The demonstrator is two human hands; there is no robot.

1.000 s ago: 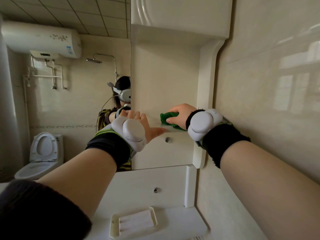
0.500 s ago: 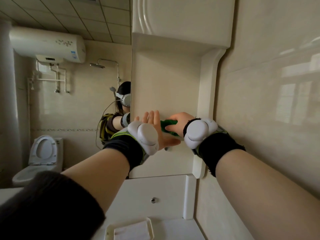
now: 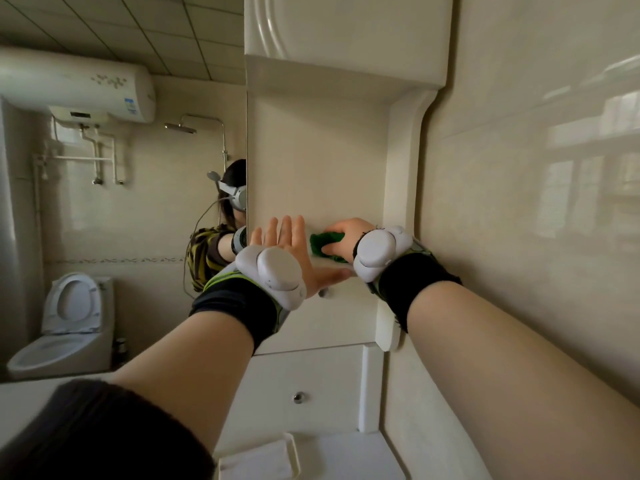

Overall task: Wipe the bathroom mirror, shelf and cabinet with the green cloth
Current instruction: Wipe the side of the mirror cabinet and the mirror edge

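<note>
The green cloth (image 3: 327, 244) lies bunched on the shelf (image 3: 346, 284) of the open niche, towards its right-hand end near the curved side panel; the right hand (image 3: 349, 233) has its grip curled down over the cloth, fingers wrapped on the wad, which looks like the hold one uses to bear down and drag it along the surface; so the shelf appears to be the part being wiped. The left hand (image 3: 291, 244) is raised just beside the cloth with its grip wide, fingers straight and fanned, thumb stretched low towards the cloth, holding nothing; I would guess it is steadying against the back of the niche or simply staying out of the cloth's path, but whether it touches the panel cannot be told. The mirror (image 3: 121, 220) stands to the left of the niche and the cabinet (image 3: 346, 29) door hangs above it, both well apart from the cloth; nothing here shows whether either has been wiped. By count: one cloth; two hands, each with one white wrist tracker, left (image 3: 273, 275) and right (image 3: 377, 249); two round knobs below the shelf, the upper knob (image 3: 322, 292) partly behind the left hand and the lower knob (image 3: 298, 397) nearer the tabletop (image 3: 346, 455); one soap dish (image 3: 259, 459) on that tabletop.
</note>
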